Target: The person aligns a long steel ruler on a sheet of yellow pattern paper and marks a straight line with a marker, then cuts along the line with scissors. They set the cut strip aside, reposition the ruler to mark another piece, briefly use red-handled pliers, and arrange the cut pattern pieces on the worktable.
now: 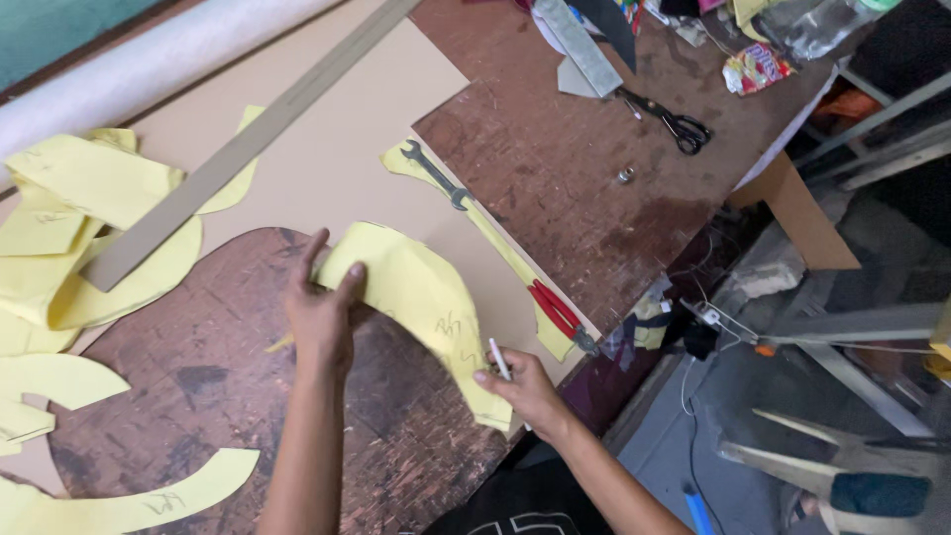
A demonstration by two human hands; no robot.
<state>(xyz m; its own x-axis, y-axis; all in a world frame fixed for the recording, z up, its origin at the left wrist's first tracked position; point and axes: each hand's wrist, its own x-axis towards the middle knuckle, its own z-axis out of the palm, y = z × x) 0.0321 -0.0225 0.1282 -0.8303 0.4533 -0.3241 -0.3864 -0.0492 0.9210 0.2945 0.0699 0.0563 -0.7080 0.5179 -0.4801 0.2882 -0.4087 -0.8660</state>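
Worn brown wood makes up the workbench (575, 168) we stand over, part-covered by tan board (327, 149). Our left hand (319, 315) pinches the upper end of a curved yellow pattern piece (421, 297), fingers closed on its edge. Our right hand (525, 388) presses the lower end down while gripping a white pen (500, 360). Just beyond lie red-handled pliers (557, 312) and a wrench (436, 174) on a yellow strip (495, 243). More yellow cutouts (69, 238) lie left under a long straightedge (248, 139); black scissors (679, 124) sit well apart.
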